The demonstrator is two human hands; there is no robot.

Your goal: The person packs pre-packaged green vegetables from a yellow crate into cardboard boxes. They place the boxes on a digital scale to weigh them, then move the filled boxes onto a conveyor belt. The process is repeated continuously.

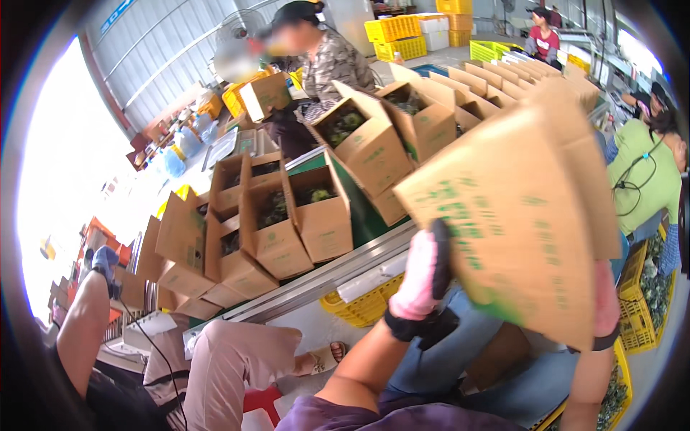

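Observation:
A large cardboard box (pixel 503 215) with green print is raised in front of me, tilted, its flaps standing up. My left hand (pixel 424 269), in a pink and black glove with a dark band at the wrist, is closed on the box's left edge. My right hand (pixel 607 305), also in a pink glove, is against the right side; its fingers are hidden by the cardboard. What is inside the box cannot be seen. Beyond it, open cartons (pixel 366 147) with dark green contents stand in a row on a green conveyor (pixel 370 223).
A metal rail (pixel 309 269) edges the conveyor. Below it sits a yellow crate (pixel 359 305); crates of greens (pixel 636 316) stand at my right. A seated neighbour's leg (pixel 237 352) is close on my left. A person in camouflage (pixel 327 65) works across the conveyor, another in green (pixel 647 169) at right.

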